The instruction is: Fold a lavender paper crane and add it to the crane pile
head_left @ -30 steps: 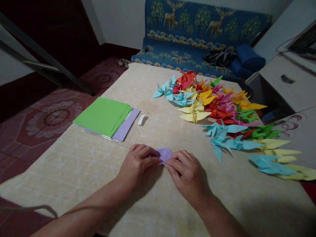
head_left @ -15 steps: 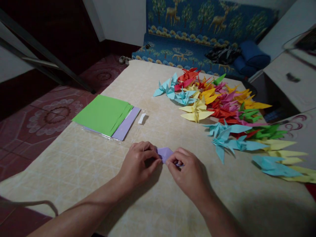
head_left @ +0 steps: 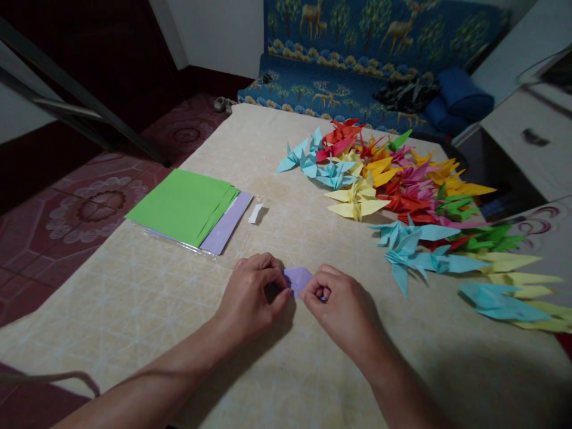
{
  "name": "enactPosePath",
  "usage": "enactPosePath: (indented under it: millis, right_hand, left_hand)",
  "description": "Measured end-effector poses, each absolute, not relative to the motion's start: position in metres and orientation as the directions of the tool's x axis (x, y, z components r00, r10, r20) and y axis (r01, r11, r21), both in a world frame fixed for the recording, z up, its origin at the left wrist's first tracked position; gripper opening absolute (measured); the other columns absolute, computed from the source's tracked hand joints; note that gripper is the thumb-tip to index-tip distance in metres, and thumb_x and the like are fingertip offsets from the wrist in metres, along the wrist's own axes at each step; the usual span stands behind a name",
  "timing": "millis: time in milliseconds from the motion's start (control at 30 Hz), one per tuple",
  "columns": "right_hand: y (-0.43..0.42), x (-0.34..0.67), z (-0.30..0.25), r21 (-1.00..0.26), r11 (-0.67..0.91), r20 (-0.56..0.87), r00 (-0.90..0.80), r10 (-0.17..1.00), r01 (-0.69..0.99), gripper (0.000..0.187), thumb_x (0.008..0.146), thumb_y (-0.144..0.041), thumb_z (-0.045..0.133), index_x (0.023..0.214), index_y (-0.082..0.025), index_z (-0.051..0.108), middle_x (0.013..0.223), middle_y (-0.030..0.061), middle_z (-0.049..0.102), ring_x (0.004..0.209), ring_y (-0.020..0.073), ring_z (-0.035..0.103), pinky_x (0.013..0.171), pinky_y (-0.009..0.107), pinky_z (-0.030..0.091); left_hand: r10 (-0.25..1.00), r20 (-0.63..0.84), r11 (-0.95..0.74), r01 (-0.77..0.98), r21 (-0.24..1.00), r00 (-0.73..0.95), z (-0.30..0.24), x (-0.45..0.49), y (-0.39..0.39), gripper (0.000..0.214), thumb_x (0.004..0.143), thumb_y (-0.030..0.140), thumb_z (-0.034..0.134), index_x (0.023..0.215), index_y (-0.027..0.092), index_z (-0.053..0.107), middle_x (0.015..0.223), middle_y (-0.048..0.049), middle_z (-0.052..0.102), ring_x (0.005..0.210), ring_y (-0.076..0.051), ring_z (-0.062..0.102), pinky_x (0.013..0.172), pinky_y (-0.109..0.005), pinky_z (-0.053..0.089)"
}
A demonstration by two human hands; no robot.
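Between my two hands, low over the front of the table, is a small folded piece of purple origami paper [head_left: 298,279]. My left hand [head_left: 254,292] pinches its left end with thumb and fingers. At the right end, my right hand [head_left: 335,296] grips it, with the fingers curled in and covering that part of the paper. Ahead and to the left lies a stack of green paper sheets [head_left: 183,205], with purple sheets [head_left: 226,226] showing from under it on a clear plastic wrapper.
Many folded paper cranes in red, yellow, pink, green and light blue [head_left: 335,174] spread over the table's right side. A small white paper scrap [head_left: 256,213] lies beside the stack. Behind the table [head_left: 134,333] stands a blue patterned sofa [head_left: 308,83]; a white cabinet [head_left: 513,137] is at right.
The view has shifted slightly. My right fingers have curled in a little more at the paper's right end; both hands stay on the purple paper.
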State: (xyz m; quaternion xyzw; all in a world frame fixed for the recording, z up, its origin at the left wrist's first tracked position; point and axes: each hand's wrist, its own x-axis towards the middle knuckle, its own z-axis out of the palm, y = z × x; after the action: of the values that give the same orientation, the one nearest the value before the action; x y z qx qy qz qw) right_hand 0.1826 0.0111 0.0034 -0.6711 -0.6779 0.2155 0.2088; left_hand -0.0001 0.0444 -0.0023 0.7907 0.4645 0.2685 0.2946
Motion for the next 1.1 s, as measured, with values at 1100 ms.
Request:
enactPosePath:
  millis: [1100]
  right_hand:
    - [0.009, 0.156, 0.006, -0.963, -0.267, -0.266, 0.043, 0.963, 0.027, 0.025, 0.072, -0.038, 0.067, 0.087, -0.018, 0.064, 0.058, -0.0037, 0.057, 0.041, 0.0093, 0.046, 0.038, 0.021, 0.036]
  left_hand:
    - [0.953, -0.177, 0.241, -0.259, 0.935, 0.247, 0.0, 0.015, 0.041, 0.035, 0.072, 0.027, 0.079, 0.094, 0.017, 0.053, 0.069, 0.0015, 0.066, 0.06, -0.01, 0.061, 0.058, -0.022, 0.047]
